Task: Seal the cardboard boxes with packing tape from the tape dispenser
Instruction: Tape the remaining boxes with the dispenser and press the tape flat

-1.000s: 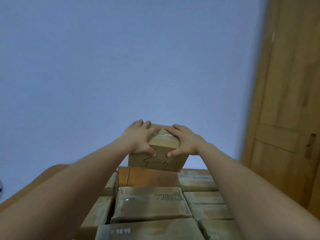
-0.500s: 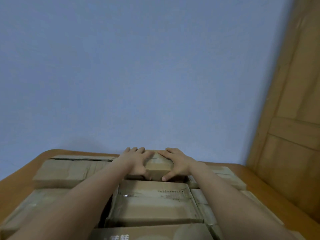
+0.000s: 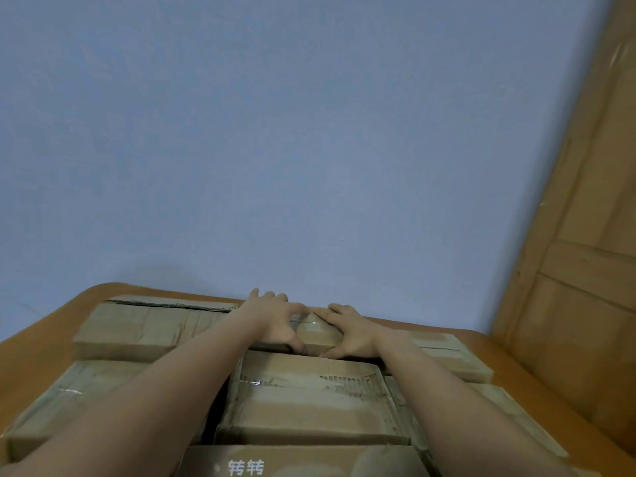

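1. Wall (image 3: 275,149): plain blue-grey, fills most of the head view behind the work area.
2. Wooden door (image 3: 585,270): panelled, at the right edge, running down beside the tabletop.
3. Tabletop (image 3: 41,335): orange-brown wood with a rounded far-left corner; bare strips show at left and right, the rest is covered by cardboard boxes packed close together.
4. Long box (image 3: 137,328): far left row, lying flat, a corrugated flap edge showing along its far side.
5. Centre box (image 3: 309,404): near the middle, in front of both hands, its top glossy with tape and partly scuffed.
6. Printed box (image 3: 303,463): at the bottom edge, white characters on its top face.
7. Small box (image 3: 316,330): sits in the far row between the long box and the boxes at the right; a shiny strip of tape crosses its top.
8. Left hand (image 3: 275,321): fingers spread and nearly straight, laid over the left part of the small box, thumb down its near face.
9. Right hand (image 3: 351,333): same posture, mirrored, on the right part of the small box; thumb along the near face. Index fingertips of the two hands almost meet on the top.
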Demonstrator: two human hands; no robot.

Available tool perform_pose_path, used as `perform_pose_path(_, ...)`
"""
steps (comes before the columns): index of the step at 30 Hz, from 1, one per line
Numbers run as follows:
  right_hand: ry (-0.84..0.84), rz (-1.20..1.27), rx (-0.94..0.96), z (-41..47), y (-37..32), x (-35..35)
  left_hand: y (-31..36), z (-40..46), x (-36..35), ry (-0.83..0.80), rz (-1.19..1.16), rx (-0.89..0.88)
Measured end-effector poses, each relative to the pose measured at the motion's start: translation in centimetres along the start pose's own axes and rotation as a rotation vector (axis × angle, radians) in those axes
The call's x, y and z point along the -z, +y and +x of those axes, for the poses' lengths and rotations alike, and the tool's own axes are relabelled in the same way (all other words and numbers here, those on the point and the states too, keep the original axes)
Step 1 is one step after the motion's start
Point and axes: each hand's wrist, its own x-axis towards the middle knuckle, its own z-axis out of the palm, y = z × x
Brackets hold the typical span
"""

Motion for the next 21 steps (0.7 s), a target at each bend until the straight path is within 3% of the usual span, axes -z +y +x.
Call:
perform_pose_path(13, -0.14, 0.023, -0.106, 0.6, 0.0, 1.1, -0.7, 0.6, -0.2, -0.186, -0.172, -0.025)
perform_pose_path(18, 0.019, 0.145, -0.034, 0.6, -3.0, 3.3, -3.3, -1.9, 3.9, 0.017, -0.398, -0.016)
perform_pose_path(21, 0.08, 0.094, 0.077, 1.9, -6.6, 3.7, -6.6, -4.5, 5.4, -0.01, -0.388, 0.032)
